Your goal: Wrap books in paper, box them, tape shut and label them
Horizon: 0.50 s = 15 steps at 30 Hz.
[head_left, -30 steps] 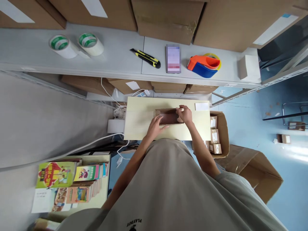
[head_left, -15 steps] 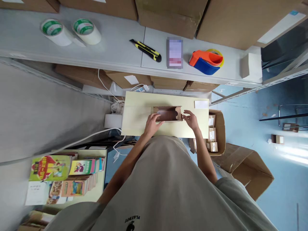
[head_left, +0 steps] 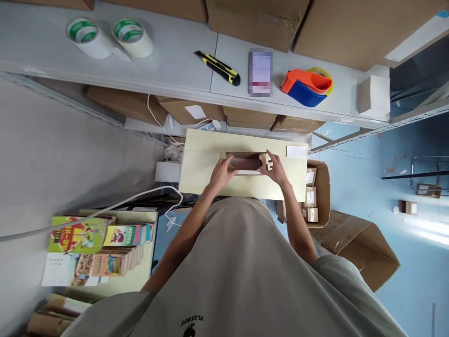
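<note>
A small cardboard box [head_left: 247, 163] lies open-topped on the pale yellow tabletop [head_left: 199, 150], its long side running left to right. My left hand [head_left: 221, 173] grips its left end, thumb along the near side and fingers at the end flap. At the opposite end my right hand [head_left: 275, 169] holds on, with its thumb by the near edge and its index finger up at the far corner. A pale strip shows along the near side of the box. The bottom inside is shadowed, and I cannot make out whether anything lies there.
On the shelf above are tape rolls [head_left: 132, 38], a utility knife [head_left: 219, 69], a blurred phone-like thing [head_left: 260, 73] and a tape dispenser [head_left: 308, 86]. A white card [head_left: 296, 151] lies on the table's right. Large cartons [head_left: 361, 243] stand right; books [head_left: 112, 262] lie left.
My right hand has moved left onto the box's right end. The box is tilted differently, showing a pale strip along its near side. The whole view has shifted slightly.
</note>
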Motion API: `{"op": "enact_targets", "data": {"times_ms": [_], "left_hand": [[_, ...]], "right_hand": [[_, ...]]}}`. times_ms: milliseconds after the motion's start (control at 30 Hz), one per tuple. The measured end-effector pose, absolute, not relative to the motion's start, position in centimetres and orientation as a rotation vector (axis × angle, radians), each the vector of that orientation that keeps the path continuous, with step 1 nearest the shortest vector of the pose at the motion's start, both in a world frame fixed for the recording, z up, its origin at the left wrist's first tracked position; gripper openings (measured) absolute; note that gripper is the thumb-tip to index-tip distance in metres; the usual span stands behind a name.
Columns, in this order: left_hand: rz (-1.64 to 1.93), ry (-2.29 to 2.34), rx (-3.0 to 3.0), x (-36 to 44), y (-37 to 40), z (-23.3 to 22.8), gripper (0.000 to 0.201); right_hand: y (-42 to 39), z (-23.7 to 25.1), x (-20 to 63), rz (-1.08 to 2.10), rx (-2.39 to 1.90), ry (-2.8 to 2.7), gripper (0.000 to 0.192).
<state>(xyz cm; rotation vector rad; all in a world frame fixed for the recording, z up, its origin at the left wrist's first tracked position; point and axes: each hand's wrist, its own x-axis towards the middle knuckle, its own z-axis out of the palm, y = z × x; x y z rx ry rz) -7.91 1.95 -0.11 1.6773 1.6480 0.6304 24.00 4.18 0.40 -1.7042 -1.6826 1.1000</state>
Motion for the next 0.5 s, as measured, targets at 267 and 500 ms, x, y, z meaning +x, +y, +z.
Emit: {"op": "enact_targets", "data": {"times_ms": [267,500], "left_hand": [[0.665,1.722,1.633,-7.7,2.2,0.0,0.088],[0.560,1.720,1.662,-7.5,3.3,0.4,0.063]], "right_hand": [[5.0,0.8,24.1,0.998,-1.704,-1.802,0.062],[4.1,0.9,24.3,1.208,-1.697,-1.701,0.065]]}}
